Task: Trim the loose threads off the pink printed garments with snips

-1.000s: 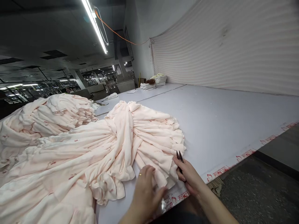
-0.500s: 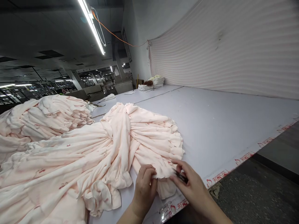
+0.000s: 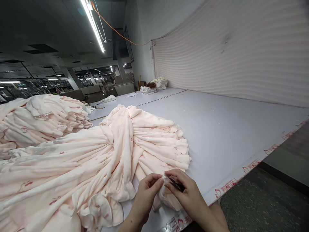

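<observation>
A pale pink fleecy fabric (image 3: 120, 141) with small reddish prints lies gathered in folds on the table, its ruffled edges fanned out. At the near edge, my left hand (image 3: 147, 195) pinches a bit of the fabric's hem between thumb and fingers. My right hand (image 3: 187, 193) is closed around small dark thread snips (image 3: 177, 185), partly hidden in the palm. Its thumb and forefinger meet the same raised tuft of hem, close against my left fingertips. Below both hands a fold of the fabric hangs down onto the table.
A second heap of the same pink fabric (image 3: 45, 119) sits at the left. Folded cloth stacks (image 3: 159, 84) stand at the table's far end. The pale table (image 3: 217, 135) has red-printed tape along its right edge. A striped sheet (image 3: 229, 58) hangs behind.
My hands have come together at the hem, the right one moving left. The hem, spread between them before, is now bunched up at the fingertips. The view has shifted slightly.
</observation>
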`<state>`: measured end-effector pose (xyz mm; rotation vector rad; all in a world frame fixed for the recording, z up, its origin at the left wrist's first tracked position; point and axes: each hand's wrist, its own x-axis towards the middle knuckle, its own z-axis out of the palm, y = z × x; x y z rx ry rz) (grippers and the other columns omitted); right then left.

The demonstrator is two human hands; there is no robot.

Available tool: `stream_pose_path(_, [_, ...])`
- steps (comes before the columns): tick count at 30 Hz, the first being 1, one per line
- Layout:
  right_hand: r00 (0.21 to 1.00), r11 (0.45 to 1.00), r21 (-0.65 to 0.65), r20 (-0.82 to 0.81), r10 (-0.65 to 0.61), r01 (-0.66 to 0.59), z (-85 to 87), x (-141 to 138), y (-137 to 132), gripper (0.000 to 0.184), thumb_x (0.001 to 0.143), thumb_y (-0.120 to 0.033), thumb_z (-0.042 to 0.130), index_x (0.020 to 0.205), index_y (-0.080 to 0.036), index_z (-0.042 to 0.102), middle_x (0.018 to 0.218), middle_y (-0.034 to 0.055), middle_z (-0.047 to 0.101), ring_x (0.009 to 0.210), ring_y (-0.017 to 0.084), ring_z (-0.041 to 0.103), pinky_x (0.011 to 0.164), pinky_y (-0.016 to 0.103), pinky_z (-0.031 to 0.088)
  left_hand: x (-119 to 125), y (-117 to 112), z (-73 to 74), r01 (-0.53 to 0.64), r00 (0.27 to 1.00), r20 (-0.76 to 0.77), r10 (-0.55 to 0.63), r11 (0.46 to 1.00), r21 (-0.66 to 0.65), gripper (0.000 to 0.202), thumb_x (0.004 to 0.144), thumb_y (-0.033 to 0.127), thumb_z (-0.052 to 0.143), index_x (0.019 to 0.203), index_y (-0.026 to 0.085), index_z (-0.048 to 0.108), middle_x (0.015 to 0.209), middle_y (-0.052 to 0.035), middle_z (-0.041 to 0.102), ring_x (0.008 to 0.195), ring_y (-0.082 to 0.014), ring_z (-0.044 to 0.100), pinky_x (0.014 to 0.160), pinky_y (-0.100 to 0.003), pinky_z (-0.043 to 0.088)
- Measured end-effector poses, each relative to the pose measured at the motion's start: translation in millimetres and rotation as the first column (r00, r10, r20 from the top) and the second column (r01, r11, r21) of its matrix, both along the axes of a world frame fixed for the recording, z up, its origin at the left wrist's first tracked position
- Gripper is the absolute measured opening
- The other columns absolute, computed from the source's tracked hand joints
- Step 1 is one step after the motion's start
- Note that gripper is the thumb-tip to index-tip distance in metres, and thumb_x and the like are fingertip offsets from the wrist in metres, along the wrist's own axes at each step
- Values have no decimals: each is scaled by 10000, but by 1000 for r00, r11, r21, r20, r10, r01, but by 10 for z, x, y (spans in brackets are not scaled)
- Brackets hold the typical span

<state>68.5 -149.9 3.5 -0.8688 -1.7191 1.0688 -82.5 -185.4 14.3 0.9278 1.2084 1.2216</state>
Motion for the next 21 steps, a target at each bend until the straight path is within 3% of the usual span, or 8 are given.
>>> stream_pose_path(4, [995,999,7,87,-44,43,-50,-64,-8,177,875,-312,489,781,-205,596,738,18,622,715,173,579,644,257,449,-27,-6,-12,22,997,-70,-21,1000,10,226,747,342,668,848,142,642,784,-30,640,744,-142,553,680,-233,416])
stream_pose_path(7, [990,996,4,113,-90,90,-110,-135,-12,123,877,-278,463,824,-207,548,718,6,601,668,163,566,595,243,434,-34,-11,-17,53,978,-204,-45,998,36,273,766,339,645,973,162,634,738,-6,598,690,-130,523,627,-226,400])
stream_pose_path(10, [989,993,-22,97,-111,114,-116,-194,-24,113,872,-293,474,829,-207,533,722,3,599,666,158,570,601,235,441,-36,-9,-12,69,955,-292,-51,996,51,232,792,350,608,896,149,656,717,-12,592,703,-143,525,639,-234,396])
stream_pose_path(13, [986,983,-84,45,-160,163,-62,-181,-23,169,853,-367,519,837,-200,542,729,7,599,690,160,581,626,235,459,-45,-7,-6,10,984,-180,-5,1000,24,237,775,379,622,817,146,634,710,-10,588,688,-140,521,624,-229,391])
stream_pose_path(15, [990,985,-98,45,-136,140,-22,-124,-24,215,826,-389,561,916,-194,572,840,37,629,808,184,600,697,250,476,-54,-11,-3,-42,998,-40,42,999,-2,238,753,376,651,838,156,617,729,0,585,682,-126,512,623,-217,386])
stream_pose_path(18, [984,994,-91,168,-51,67,13,-30,-34,237,830,-387,554,970,-210,627,970,63,645,932,218,588,786,289,466,-62,-22,0,-79,994,80,80,997,-13,235,730,349,683,843,158,606,739,12,573,693,-110,496,637,-203,378])
stream_pose_path(21, [962,992,-119,274,2,32,30,-6,-34,222,826,-384,562,951,-231,663,935,48,666,894,220,595,775,301,457,-66,-28,-13,-24,997,68,24,1000,-3,228,737,334,680,852,149,611,739,9,571,705,-110,487,651,-206,375])
